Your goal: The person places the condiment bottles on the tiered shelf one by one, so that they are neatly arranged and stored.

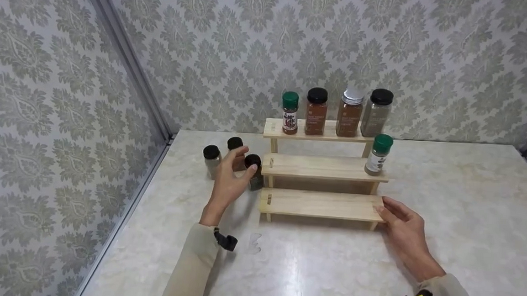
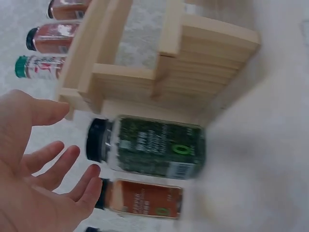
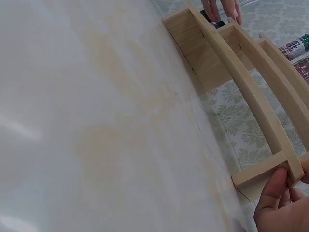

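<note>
We see a three-tier wooden spice rack (image 1: 319, 204) standing on the marble-patterned bench (image 1: 448, 200), close to the damask-papered back wall (image 1: 251, 42).

Left hand (image 1: 230, 182): it reaches toward three black-capped jars standing on the bench just left of the rack. Its fingers (image 2: 72, 162) are spread apart and relaxed, holding nothing. In the head view the thumb tip lies at the cap of the green-herb jar (image 2: 149, 147), the jar nearest the rack; we cannot tell whether it touches. The left wrist view shows open space between the palm and this jar. The red-spice jar (image 2: 140, 198) stands just beyond it, and the pale-spice jar (image 1: 211, 161) is farthest left.

Right hand (image 1: 405, 227): it rests at the right end of the rack's lowest tier. In the right wrist view its fingers (image 3: 273, 191) lie against the end of the wood, the thumb on the front edge; we read this as a light hold.

Top tier carries four jars in a row: green cap, black cap, silver cap, black cap. The middle tier carries one green-capped jar (image 1: 379, 155) at its right end. The lowest tier bears no jar.
</note>
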Demonstrator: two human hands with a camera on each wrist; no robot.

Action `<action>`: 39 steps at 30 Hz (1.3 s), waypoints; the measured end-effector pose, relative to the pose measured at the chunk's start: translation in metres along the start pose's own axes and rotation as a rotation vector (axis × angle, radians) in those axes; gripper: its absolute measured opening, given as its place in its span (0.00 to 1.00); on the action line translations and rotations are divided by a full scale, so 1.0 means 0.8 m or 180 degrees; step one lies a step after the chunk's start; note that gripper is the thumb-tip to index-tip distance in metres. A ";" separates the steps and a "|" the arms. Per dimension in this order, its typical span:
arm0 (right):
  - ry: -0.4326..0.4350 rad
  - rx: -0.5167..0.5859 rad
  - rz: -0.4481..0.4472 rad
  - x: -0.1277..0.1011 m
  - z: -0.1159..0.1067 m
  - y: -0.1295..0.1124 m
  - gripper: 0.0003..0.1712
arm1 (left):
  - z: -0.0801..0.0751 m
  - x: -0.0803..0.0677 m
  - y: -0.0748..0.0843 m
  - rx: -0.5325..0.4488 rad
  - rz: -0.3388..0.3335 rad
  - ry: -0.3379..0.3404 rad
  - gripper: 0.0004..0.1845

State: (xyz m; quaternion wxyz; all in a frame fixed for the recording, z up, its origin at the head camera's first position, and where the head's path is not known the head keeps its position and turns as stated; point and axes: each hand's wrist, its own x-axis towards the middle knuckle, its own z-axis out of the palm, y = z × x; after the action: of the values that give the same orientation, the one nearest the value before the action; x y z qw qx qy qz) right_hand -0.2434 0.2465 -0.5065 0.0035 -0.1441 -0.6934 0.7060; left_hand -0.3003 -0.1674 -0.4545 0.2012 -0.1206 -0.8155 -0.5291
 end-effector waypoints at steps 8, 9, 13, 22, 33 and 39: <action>-0.0077 0.0135 0.0019 -0.002 -0.002 0.001 0.35 | 0.005 -0.007 -0.013 0.0028 -0.0100 -0.0064 0.31; -0.0074 0.0145 0.0016 -0.002 -0.002 0.001 0.35 | 0.005 -0.007 -0.015 -0.0001 -0.0126 -0.0077 0.31; -0.0048 0.0190 0.0052 -0.001 -0.002 0.002 0.35 | 0.006 -0.008 -0.023 0.0021 -0.0268 -0.0126 0.32; -0.0108 0.0214 0.0020 0.003 0.002 0.000 0.35 | 0.005 -0.009 -0.044 0.0049 -0.0486 -0.0132 0.32; -0.0069 0.0292 0.0078 0.002 -0.001 0.000 0.36 | 0.009 -0.004 -0.044 -0.0186 -0.0313 -0.0011 0.28; -0.0065 0.0285 0.0064 0.000 -0.002 -0.001 0.36 | -0.006 0.000 -0.021 -0.0095 -0.0064 0.0077 0.30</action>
State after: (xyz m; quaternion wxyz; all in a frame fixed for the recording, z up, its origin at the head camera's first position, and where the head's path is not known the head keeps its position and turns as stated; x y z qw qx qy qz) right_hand -0.2434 0.2482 -0.5059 -0.0043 -0.1435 -0.6595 0.7378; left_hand -0.3067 -0.1785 -0.4667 0.2040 -0.1090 -0.8062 -0.5446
